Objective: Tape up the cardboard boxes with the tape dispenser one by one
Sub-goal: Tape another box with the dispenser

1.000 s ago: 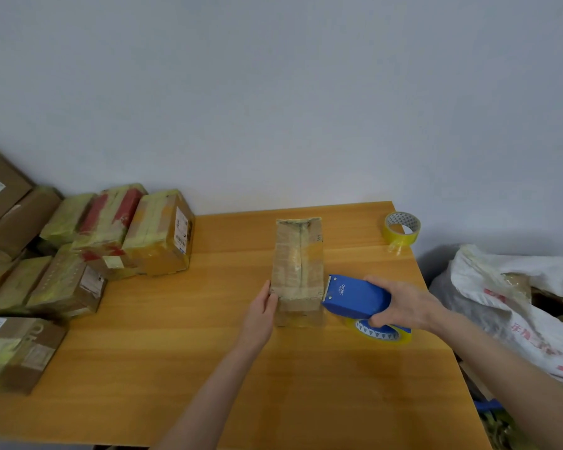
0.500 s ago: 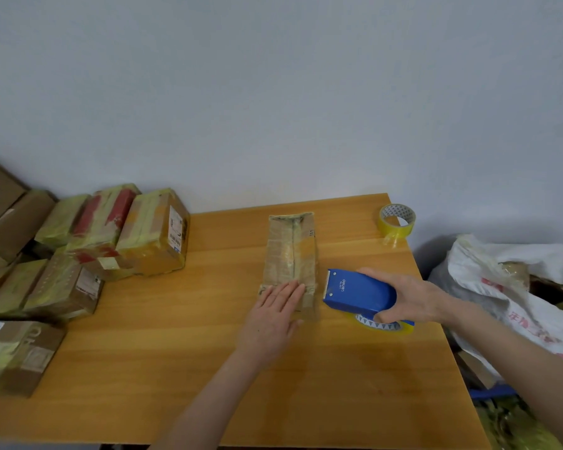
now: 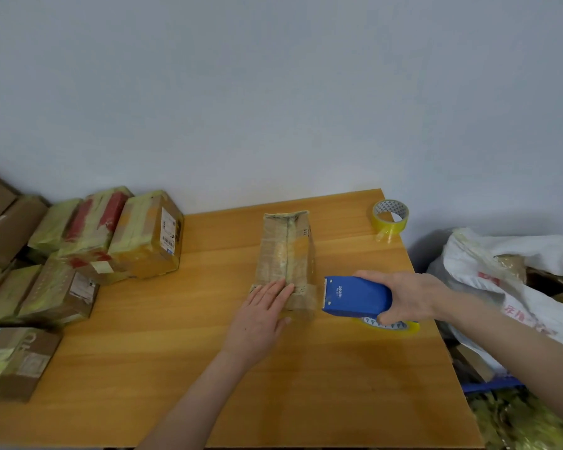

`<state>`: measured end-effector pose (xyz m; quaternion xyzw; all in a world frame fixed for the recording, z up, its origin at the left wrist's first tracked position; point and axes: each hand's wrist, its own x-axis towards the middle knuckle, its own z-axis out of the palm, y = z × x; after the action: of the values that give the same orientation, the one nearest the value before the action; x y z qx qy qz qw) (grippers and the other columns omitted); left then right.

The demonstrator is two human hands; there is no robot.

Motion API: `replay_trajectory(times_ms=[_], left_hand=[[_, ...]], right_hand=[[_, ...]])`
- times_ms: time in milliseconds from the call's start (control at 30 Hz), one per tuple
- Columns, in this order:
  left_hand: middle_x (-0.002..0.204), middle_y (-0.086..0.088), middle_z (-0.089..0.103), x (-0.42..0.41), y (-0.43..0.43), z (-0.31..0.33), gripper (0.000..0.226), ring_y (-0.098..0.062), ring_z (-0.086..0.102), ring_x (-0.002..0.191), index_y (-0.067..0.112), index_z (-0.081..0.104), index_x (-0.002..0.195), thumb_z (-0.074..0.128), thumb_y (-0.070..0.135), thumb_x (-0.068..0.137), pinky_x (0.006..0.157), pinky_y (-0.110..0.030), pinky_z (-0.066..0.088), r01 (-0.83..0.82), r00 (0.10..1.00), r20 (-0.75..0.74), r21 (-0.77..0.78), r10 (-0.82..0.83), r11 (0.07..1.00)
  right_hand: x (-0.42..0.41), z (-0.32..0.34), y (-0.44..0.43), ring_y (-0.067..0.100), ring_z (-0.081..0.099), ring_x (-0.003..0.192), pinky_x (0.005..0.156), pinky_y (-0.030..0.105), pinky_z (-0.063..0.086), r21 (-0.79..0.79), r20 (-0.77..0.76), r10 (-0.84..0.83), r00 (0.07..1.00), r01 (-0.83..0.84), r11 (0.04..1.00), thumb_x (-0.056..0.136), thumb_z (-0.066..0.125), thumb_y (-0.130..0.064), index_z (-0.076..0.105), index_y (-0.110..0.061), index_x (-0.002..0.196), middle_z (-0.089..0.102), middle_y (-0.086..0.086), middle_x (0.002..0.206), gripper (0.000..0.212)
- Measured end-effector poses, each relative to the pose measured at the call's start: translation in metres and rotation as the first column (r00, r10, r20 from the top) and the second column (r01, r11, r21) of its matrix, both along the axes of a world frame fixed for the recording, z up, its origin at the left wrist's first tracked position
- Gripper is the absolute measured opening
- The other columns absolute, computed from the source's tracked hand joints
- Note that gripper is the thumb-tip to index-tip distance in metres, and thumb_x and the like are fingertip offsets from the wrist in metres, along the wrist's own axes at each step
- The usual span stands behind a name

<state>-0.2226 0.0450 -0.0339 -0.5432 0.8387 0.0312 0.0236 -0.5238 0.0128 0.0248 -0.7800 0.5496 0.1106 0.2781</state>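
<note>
A head-worn camera looks down on a wooden desk [image 3: 306, 384] set against a plain pale wall.

A long, narrow cardboard box [image 3: 286, 251] lies near the middle of the desk's far edge, seam side up and closed, with yellowish tape already along the seam and a band across its near end. What it holds cannot be seen.

The left hand [image 3: 260, 316] lies flat on that near end, fingers straight and together, pressing down and gripping nothing. The right hand [image 3: 407, 297] is wrapped around a blue tape dispenser [image 3: 355, 297], which sits just beside the box's near right corner with its toothed end facing the box and its yellow roll showing underneath.

This looks like the smoothing-down of a strip across the box end. The next move probably calls for either one more pass with the dispenser or setting this box aside and taking a fresh one.

A spare roll of yellow tape [image 3: 390, 216] stands at the desk's far right corner. A heap of taped boxes [image 3: 143, 235] crowds the left edge. Beyond the right edge, a white sack [image 3: 501, 264] sits open, with what appears to be more brown cardboard inside.
</note>
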Motion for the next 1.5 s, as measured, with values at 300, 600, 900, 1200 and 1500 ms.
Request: replay_trajectory(times_ms=[300,600,900,1200,1500], left_hand=[[0.149,-0.001,0.042,-0.003,0.001,-0.001,0.062,-0.016,0.039,0.138,0.023,0.032,0.147,0.042,0.047,0.091,0.113,-0.04,0.018,-0.027,0.999,0.03,0.001,0.027,1.0],[0.152,0.0,0.038,-0.001,0.001,-0.001,0.062,-0.017,0.037,0.139,0.024,0.03,0.149,0.025,0.05,0.093,0.115,-0.037,0.016,-0.03,0.999,0.036,0.027,0.029,0.999],[0.161,0.006,0.01,-0.022,0.003,0.007,0.065,-0.013,0.006,0.149,0.026,0.007,0.154,0.011,0.057,0.096,0.114,-0.027,-0.01,-0.089,0.996,0.025,0.021,0.089,0.996],[0.157,0.002,0.025,-0.016,0.008,0.008,0.078,-0.015,0.024,0.145,0.019,0.021,0.152,0.01,0.062,0.089,0.115,-0.033,0.001,-0.09,0.995,-0.024,0.09,0.092,0.992],[0.14,-0.002,0.053,0.003,0.002,0.008,0.06,-0.018,0.045,0.134,0.012,0.05,0.139,0.029,0.043,0.092,0.112,-0.043,0.025,-0.052,0.997,-0.052,-0.029,0.05,0.998]], right_hand=[[0.039,-0.001,-0.017,0.018,0.053,0.1,0.082,0.035,0.052,0.047,-0.049,0.019,0.999,-0.017,0.999,0.078,0.064,-0.048,0.02,-0.049,0.147,0.053,-0.009,0.112,0.082],[0.025,-0.007,-0.03,0.017,0.063,0.084,0.062,0.028,0.047,0.068,-0.076,-0.12,0.99,0.125,0.99,0.066,0.068,-0.045,0.053,-0.035,0.125,0.067,-0.006,0.097,0.062],[0.03,-0.062,-0.019,0.023,0.062,0.09,0.069,0.03,0.049,0.477,0.531,-0.783,0.324,0.65,0.592,0.078,0.076,-0.025,0.059,-0.02,0.125,0.064,0.006,0.111,0.049],[0.04,-0.095,-0.005,0.033,0.061,0.104,0.091,0.046,0.049,0.646,0.354,-0.908,0.225,0.643,0.411,0.092,0.058,-0.049,0.053,-0.022,0.135,0.063,0.014,0.12,0.051],[0.11,-0.054,0.022,0.025,0.054,0.125,0.095,0.042,0.053,-0.666,0.195,0.109,0.975,0.049,0.744,0.079,0.076,-0.035,0.058,-0.016,0.133,0.059,0.001,0.133,0.06]])
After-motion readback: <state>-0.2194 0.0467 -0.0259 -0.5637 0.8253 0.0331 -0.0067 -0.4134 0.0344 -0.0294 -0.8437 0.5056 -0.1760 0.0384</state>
